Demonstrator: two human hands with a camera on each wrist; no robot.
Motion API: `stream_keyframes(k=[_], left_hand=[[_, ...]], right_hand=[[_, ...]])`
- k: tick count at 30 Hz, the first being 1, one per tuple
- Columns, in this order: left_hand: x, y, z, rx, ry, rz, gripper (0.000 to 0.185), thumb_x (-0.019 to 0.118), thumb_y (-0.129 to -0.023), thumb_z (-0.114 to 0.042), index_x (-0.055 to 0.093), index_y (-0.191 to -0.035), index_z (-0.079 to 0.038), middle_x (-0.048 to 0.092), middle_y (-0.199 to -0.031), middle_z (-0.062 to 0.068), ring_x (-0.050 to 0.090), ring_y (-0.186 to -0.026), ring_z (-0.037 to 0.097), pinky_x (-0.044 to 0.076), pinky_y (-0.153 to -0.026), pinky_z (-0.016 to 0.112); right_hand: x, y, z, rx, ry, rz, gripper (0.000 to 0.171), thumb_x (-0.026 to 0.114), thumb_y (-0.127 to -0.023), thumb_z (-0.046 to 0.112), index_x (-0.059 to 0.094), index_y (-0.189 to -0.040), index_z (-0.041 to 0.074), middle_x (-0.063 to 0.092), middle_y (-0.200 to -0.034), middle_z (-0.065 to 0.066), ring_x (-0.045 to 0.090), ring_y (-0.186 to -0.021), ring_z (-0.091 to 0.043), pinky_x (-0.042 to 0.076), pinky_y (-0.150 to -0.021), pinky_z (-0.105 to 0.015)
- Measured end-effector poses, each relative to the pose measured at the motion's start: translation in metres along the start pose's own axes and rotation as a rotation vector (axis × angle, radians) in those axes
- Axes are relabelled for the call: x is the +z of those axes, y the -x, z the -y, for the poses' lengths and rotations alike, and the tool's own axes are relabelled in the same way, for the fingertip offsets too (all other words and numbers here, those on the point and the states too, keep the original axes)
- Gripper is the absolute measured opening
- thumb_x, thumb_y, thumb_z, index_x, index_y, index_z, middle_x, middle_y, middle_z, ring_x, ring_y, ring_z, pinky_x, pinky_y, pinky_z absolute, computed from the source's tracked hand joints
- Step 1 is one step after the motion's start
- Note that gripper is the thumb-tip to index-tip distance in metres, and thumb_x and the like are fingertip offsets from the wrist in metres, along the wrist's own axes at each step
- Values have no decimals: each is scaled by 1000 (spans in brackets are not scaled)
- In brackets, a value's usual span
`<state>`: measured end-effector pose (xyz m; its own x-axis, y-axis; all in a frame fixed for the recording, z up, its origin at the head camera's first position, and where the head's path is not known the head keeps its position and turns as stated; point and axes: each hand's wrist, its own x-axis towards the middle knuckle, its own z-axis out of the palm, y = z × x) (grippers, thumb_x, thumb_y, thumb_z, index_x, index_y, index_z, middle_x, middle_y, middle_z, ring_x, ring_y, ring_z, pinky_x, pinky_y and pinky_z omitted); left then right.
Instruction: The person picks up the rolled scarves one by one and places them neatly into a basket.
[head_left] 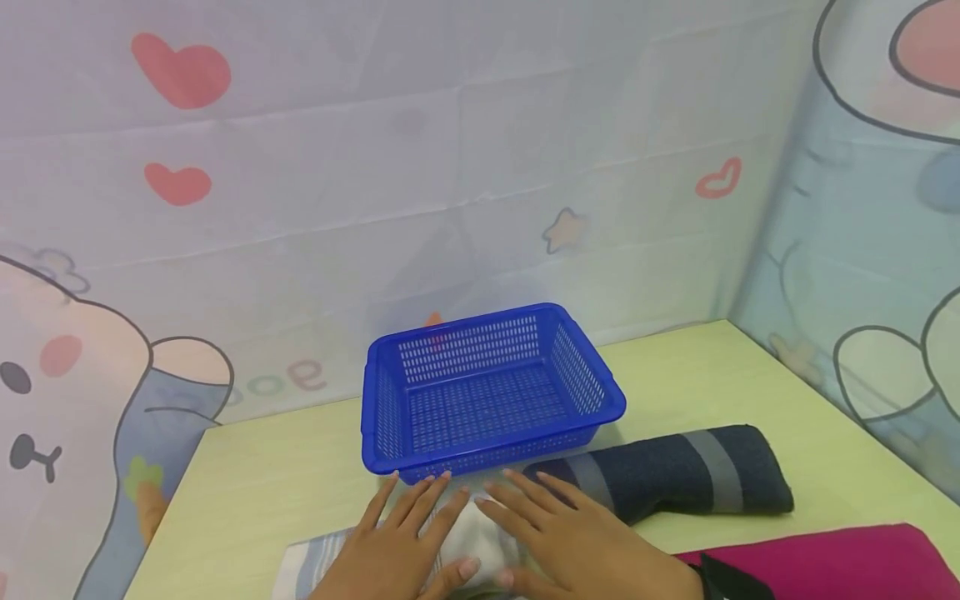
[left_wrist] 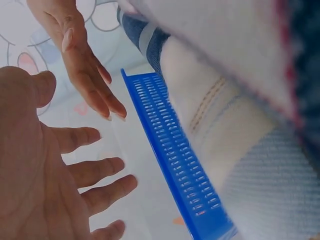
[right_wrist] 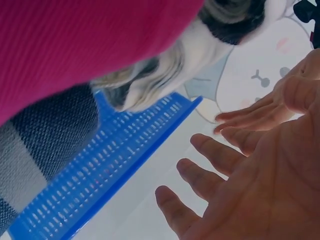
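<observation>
Your left hand (head_left: 397, 546) and right hand (head_left: 577, 542) lie flat, side by side, on the white rolled towel (head_left: 480, 537), which sits directly under your fingers (head_left: 442, 508) at the near edge of the table (head_left: 262, 475). Fingers of both hands are straight and spread, pressing down rather than grasping. The fingertips nearly touch the blue basket (head_left: 487, 392), which stands just beyond them. Just to the right of your right hand's fingers lies a dark rolled towel with grey stripes (head_left: 675, 471), and a magenta cloth (head_left: 825, 562) lies nearer you on that side.
</observation>
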<state>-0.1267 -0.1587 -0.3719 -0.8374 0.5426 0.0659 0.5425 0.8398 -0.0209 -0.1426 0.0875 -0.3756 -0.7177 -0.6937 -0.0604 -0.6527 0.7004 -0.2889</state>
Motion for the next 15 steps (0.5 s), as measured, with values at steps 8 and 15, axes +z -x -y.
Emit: stream_keyframes(k=[8,15], left_hand=[[15,10,-3,34,-145,-68,64,27,-100,-66,48,-146,-26,57,-145,-1,56,-130,17,39,-114,48],[28,20,-1,79,-258,-138,65,28,-97,-71,50,-142,-30,62,-136,-8,61,-121,11,47,-107,43]], right_hand=[[13,-1,4,-30,83,18,67,29,-100,66,23,-158,34,30,-163,9,28,-153,-20,31,-120,-51],[28,2,0,-147,255,-74,76,26,-97,72,26,-157,26,37,-161,6,35,-149,-19,40,-114,-45]])
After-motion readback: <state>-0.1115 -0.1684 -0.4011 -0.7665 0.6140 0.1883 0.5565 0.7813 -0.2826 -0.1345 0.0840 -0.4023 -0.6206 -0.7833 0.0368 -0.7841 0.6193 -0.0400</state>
